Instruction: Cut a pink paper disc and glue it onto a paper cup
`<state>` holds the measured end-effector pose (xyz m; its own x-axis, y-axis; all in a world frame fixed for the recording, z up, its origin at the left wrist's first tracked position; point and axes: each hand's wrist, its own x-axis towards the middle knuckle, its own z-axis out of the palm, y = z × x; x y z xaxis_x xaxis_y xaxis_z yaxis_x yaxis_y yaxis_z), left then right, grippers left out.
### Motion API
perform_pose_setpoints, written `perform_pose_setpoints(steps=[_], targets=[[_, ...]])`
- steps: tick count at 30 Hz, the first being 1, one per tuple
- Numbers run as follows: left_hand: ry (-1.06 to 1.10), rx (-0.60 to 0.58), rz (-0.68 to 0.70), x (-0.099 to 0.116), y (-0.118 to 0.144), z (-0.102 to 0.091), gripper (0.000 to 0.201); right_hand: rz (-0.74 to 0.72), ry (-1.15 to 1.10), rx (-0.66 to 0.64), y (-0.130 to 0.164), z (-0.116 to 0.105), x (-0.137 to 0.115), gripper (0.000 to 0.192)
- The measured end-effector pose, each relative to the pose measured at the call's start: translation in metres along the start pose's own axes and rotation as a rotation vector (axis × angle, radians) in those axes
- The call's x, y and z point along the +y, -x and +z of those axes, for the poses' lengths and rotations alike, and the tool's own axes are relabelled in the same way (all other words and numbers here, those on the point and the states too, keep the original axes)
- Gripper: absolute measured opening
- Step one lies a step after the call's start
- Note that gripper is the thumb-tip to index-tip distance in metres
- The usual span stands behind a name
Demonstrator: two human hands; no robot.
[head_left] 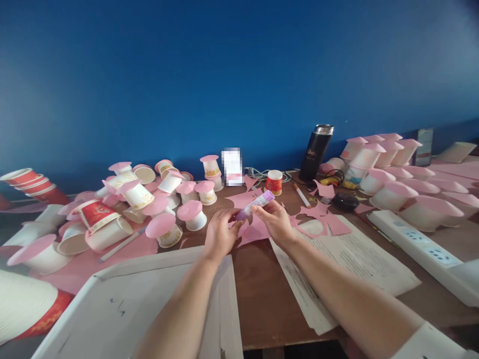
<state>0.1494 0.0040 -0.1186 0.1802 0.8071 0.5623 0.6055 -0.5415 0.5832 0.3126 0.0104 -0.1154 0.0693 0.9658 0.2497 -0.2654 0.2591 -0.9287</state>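
Observation:
A purple and white glue stick (254, 205) is held tilted in front of me, over the table. My right hand (276, 219) is closed round its upper right part, thumb along the side. The fingers of my left hand (221, 233) are closed at its lower left end. A rounded bit of pink paper (244, 228) shows just by my left fingertips; I cannot tell if they touch it. Cut pink paper (257, 232) lies beneath my hands. Just beyond stands a red paper cup (274, 183).
Paper cups with pink paper tops (190, 214) crowd the left; more cups (396, 194) stand at right. A black thermos (316, 152) leans by the blue wall. Printed sheets (359, 254), a power strip (419, 249), a white board (149, 304) and a marker (301, 195) lie about.

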Motion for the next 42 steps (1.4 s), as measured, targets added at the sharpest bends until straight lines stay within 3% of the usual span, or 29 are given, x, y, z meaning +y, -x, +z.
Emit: perform_pose_setpoints(steps=[19, 23, 26, 29, 32, 36, 42], targets=[[-0.105, 0.013, -0.023, 0.003, -0.001, -0.001, 0.018, 0.006, 0.087, -0.048, 0.001, 0.002, 0.009, 0.030], [-0.222, 0.010, -0.104, -0.005, -0.003, -0.001, 0.016, 0.030, 0.257, -0.077, -0.003, -0.002, 0.013, 0.036], [-0.333, -0.004, -0.214, -0.012, -0.003, -0.001, 0.014, 0.069, 0.517, -0.039, -0.006, -0.011, 0.014, 0.045], [-0.455, -0.021, -0.328, -0.014, -0.007, 0.000, 0.015, 0.085, 0.869, -0.065, -0.008, -0.020, 0.014, 0.034], [-0.542, -0.047, -0.405, -0.013, -0.012, 0.003, 0.018, 0.094, 1.050, -0.118, -0.006, -0.022, 0.014, 0.035], [-0.583, -0.086, -0.462, -0.015, -0.016, 0.006, 0.021, 0.094, 1.139, -0.153, -0.001, -0.013, 0.012, 0.036], [-0.580, -0.087, -0.496, -0.019, -0.015, 0.008, 0.021, 0.122, 1.053, -0.129, 0.001, -0.005, 0.018, 0.036]])
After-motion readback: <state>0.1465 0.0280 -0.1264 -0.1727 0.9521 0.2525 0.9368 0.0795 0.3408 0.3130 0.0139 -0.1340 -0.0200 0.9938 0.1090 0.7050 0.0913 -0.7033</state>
